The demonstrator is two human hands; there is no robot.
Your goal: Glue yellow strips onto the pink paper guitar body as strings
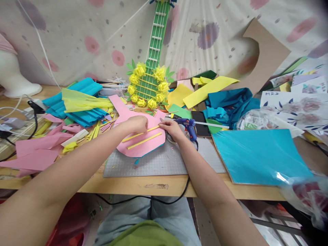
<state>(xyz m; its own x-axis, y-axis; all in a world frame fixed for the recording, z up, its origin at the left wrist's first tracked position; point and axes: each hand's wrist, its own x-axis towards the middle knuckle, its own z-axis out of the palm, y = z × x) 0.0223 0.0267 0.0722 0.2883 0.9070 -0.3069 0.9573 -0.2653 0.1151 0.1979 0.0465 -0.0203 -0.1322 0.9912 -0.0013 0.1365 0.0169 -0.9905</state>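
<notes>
A pink guitar-shaped cutout (pixel 151 148) with a blue underside edge lies partly on the grey cutting mat (pixel 205 153). Two yellow strips run slantwise across it, a lower one (pixel 145 140) and an upper one (pixel 133 136). My left hand (pixel 138 124) is closed, its fingertips pressing down at the upper strip. At that strip's right end, the thumb and fingers of my right hand (pixel 171 127) pinch together by the cutout's edge. A blue glue gun (pixel 188 127) with a white glue stick lies just right of my right hand.
Behind stands a green paper guitar (pixel 156 51) with yellow flowers. Pink scraps (pixel 38 150) and blue crepe paper (pixel 87 92) lie left. A phone (pixel 202 124), dark blue crepe paper (pixel 230 102) and a large blue sheet (pixel 261 157) are right. A black cord (pixel 164 202) hangs at the front edge.
</notes>
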